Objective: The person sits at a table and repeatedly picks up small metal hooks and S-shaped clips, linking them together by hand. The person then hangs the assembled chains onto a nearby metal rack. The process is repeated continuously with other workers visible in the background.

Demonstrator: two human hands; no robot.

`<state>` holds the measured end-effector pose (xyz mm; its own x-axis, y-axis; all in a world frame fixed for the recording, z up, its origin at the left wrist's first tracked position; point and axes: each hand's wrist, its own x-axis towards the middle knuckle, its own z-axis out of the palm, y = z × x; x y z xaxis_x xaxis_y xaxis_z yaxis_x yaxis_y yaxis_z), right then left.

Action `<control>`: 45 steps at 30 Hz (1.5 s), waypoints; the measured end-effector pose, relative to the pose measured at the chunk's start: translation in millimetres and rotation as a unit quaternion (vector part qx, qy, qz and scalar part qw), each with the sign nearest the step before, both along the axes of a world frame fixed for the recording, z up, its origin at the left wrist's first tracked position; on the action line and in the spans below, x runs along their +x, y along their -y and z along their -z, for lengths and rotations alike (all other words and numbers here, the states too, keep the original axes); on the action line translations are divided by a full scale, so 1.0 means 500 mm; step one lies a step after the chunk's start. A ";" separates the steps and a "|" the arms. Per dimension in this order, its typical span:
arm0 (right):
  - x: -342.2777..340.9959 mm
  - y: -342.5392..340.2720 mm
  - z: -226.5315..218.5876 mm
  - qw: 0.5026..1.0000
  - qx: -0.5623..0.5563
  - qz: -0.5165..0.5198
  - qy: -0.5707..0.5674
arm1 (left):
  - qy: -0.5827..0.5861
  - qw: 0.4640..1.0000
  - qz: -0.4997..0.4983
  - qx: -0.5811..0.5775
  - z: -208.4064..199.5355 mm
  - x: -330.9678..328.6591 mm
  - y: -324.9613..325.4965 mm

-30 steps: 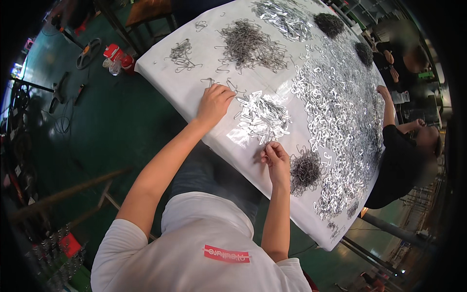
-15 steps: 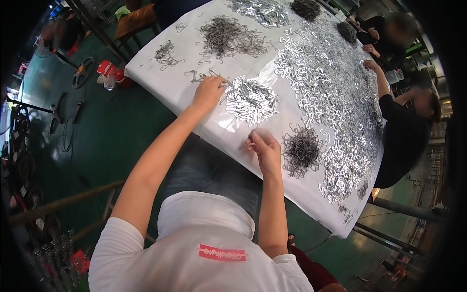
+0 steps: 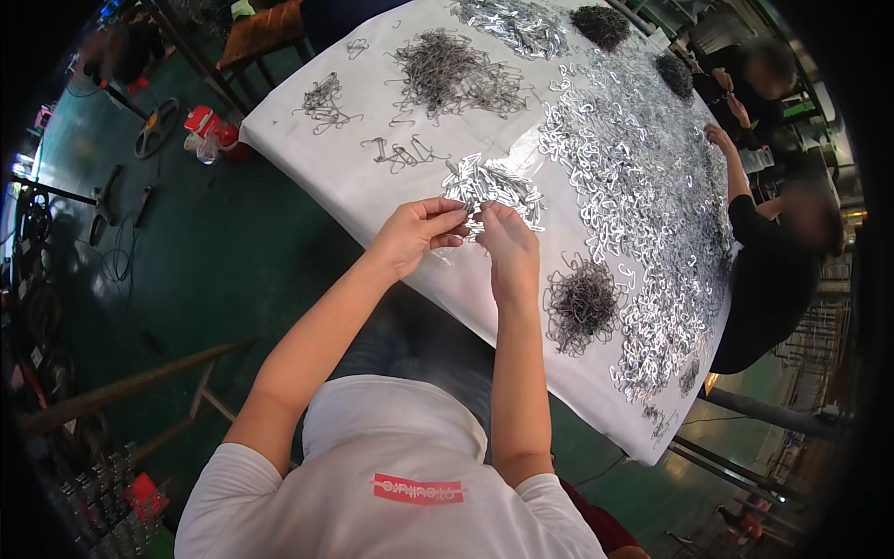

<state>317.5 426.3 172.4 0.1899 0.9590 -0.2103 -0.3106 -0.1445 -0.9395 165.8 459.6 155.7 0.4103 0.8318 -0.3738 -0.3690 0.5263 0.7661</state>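
Note:
Over the near edge of the white-covered table [image 3: 372,200], my left hand [image 3: 416,235] and my right hand [image 3: 510,250] meet with their fingertips nearly touching. Both are closed in a pinch. Whatever they hold is too small and too hidden to make out. Just beyond the fingers lies a heap of shiny flat silver metal pieces [image 3: 507,186], partly covered by my hands. A few bent wire hooks [image 3: 402,152] lie to the left of it. To the right of my right hand sits a round tangled pile of dark wire hooks [image 3: 582,306].
A looser wire pile [image 3: 447,74] and a small wire cluster [image 3: 326,101] lie farther left. Shiny bent hooks [image 3: 643,186] spread over the table's right half. A co-worker in black [image 3: 768,289] reaches in from the right. A red container [image 3: 209,130] stands off the left edge.
My left hand has come back toward me and to the right, away from the wire hooks. My right hand has moved slightly up, and the two now meet.

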 end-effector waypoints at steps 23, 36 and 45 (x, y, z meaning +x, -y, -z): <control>0.022 0.005 -0.001 0.992 0.028 -0.087 -0.089 | 0.134 0.984 0.076 -0.085 0.010 -0.007 0.021; -0.032 0.006 -0.009 0.974 0.085 -0.069 0.199 | -0.082 0.985 -0.085 0.122 -0.043 -0.030 0.012; -0.073 -0.025 -0.003 0.945 0.089 -0.079 0.305 | -0.242 0.925 -0.123 0.268 -0.047 -0.051 0.015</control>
<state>280.9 438.7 174.1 0.0755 0.9954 0.0586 0.3095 0.0325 -0.9503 140.3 452.2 179.3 0.0770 0.9966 0.0277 0.0274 -0.0299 0.9992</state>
